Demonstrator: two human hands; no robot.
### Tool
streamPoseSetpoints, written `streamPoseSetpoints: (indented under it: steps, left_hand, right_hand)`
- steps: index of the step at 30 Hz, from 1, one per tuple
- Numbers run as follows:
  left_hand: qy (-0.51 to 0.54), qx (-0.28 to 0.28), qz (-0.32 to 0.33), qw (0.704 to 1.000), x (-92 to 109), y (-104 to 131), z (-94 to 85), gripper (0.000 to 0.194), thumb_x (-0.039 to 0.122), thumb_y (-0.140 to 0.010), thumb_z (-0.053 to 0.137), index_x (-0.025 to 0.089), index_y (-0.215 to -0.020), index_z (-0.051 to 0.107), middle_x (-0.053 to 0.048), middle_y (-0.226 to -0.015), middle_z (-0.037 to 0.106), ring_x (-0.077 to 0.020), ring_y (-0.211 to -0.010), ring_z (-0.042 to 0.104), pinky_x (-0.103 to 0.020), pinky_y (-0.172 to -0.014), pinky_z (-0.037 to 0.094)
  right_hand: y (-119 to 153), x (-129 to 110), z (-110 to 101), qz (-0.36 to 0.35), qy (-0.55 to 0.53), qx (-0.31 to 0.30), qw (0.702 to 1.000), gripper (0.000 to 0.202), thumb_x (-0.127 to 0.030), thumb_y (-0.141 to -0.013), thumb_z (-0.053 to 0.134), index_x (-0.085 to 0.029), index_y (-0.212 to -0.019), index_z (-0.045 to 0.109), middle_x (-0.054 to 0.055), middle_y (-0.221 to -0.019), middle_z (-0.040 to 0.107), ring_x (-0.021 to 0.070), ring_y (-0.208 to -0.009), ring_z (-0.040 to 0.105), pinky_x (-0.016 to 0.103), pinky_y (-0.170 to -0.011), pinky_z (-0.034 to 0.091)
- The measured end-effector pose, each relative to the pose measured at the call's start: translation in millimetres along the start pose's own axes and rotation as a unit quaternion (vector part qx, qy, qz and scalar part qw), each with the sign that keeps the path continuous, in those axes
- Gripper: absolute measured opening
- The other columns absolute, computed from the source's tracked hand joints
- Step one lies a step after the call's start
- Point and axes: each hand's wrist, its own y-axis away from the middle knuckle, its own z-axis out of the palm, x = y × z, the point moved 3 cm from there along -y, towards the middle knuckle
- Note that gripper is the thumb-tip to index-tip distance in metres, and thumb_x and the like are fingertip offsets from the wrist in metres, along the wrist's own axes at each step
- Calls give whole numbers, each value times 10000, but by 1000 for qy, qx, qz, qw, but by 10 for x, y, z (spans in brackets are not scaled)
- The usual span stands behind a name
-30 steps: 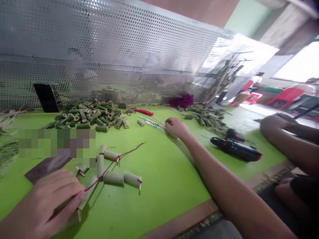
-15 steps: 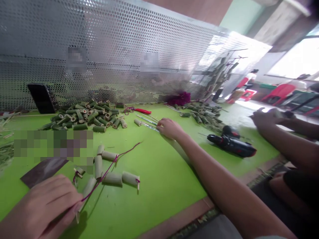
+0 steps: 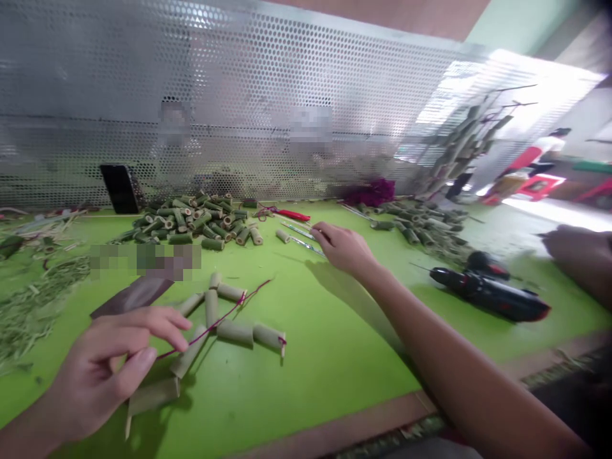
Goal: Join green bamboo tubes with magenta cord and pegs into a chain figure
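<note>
My left hand is at the lower left, its fingers loosely curled with the thumb against a purple cord. The cord stretches across a figure of pale bamboo tubes strung together on the green table. One tube at the figure's right end has a small stick and a purple knot. A tube lies partly behind my left fingertips. Farther out, my right hand has its fingertips pinched together beside slim patterned pens and a thin stick; what they hold, if anything, is too small to make out.
Cut green bamboo pieces are heaped at the back, near a phone and a red-handled tool. A cordless drill lies at right. Shavings cover the left. A co-worker's hand is at the right edge.
The view has swung left. My left hand has loosened from a closed grip, with its index finger lifting. My right hand has risen slightly off the table by the pens.
</note>
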Motion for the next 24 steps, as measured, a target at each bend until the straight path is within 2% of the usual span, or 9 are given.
streamPoseSetpoints:
  steps: [4, 7, 9, 12, 15, 18, 20, 22, 24]
  left_hand:
    - [66, 12, 5, 998, 103, -102, 73, 292, 165, -945, 511, 266, -726, 676, 15, -874, 777, -201, -914, 720, -384, -904, 596]
    - [37, -20, 19, 999, 140, -153, 36, 406, 443, -1016, 477, 251, -709, 659, -25, -906, 767, -228, -924, 689, -413, -896, 560]
    - [22, -2, 31, 999, 135, -180, -84, 569, 606, -1030, 347, 264, -709, 669, -39, -900, 766, -240, -915, 681, -416, -880, 539]
    - [-2, 81, 10, 997, 78, -235, -337, 581, 543, -1055, 315, 293, -658, 657, -24, -818, 737, -228, -809, 663, -399, -823, 515]
    - [-22, 80, -35, 996, 37, -336, -462, 452, 438, -1025, 424, 294, -675, 672, -13, -711, 686, -200, -662, 626, -355, -667, 512]
    - [-68, 8, -147, 987, 19, -480, -370, 425, 507, -1010, 429, 240, -826, 703, 7, -587, 608, -122, -412, 465, -250, -386, 351]
    - [-108, -32, -190, 975, 30, -581, -235, 440, 559, -994, 444, 198, -1013, 697, 2, -618, 631, -103, -364, 424, -222, -332, 280]
    - [-147, -48, -171, 973, 46, -668, -96, 436, 543, -998, 460, 178, -1115, 670, -16, -694, 672, -108, -395, 476, -219, -349, 314]
    - [-169, -43, -119, 977, 46, -708, 9, 394, 457, -1032, 412, 174, -971, 680, -9, -660, 647, -114, -435, 517, -221, -391, 360]
  right_hand:
    - [161, -342, 20, -94, -24, -10, 995, 338, -391, -1042, 390, -245, -1122, 684, 86, -1057, 745, 244, -855, 665, 352, -740, 475]
    - [243, -450, 30, -134, -41, -9, 990, 355, -406, -1025, 396, -228, -1084, 697, 95, -1011, 747, 254, -836, 663, 368, -740, 467]
    - [279, -462, 18, -144, -51, -4, 988, 371, -410, -1022, 387, -219, -1063, 703, 98, -983, 749, 256, -827, 664, 376, -746, 470]
    - [342, -471, -6, -160, -68, 15, 985, 377, -406, -1023, 389, -213, -1056, 710, 96, -990, 758, 249, -831, 677, 382, -775, 487]
    - [432, -571, -9, -217, -89, 41, 971, 349, -383, -1027, 416, -218, -1067, 721, 80, -982, 774, 213, -769, 688, 364, -751, 509]
    - [520, -799, -41, -332, -106, 62, 935, 300, -319, -1031, 452, -207, -1048, 730, 58, -909, 780, 178, -709, 687, 321, -680, 517]
    - [550, -978, -117, -412, -117, 71, 901, 266, -270, -1027, 480, -190, -1021, 733, 45, -850, 769, 156, -685, 677, 284, -628, 503]
    - [537, -1130, -219, -464, -126, 78, 874, 240, -239, -1022, 501, -179, -1009, 733, 36, -816, 749, 139, -669, 659, 260, -592, 478]
    - [495, -1228, -293, -486, -134, 92, 859, 224, -234, -1020, 514, -174, -1013, 730, 34, -819, 737, 136, -680, 647, 258, -596, 464]
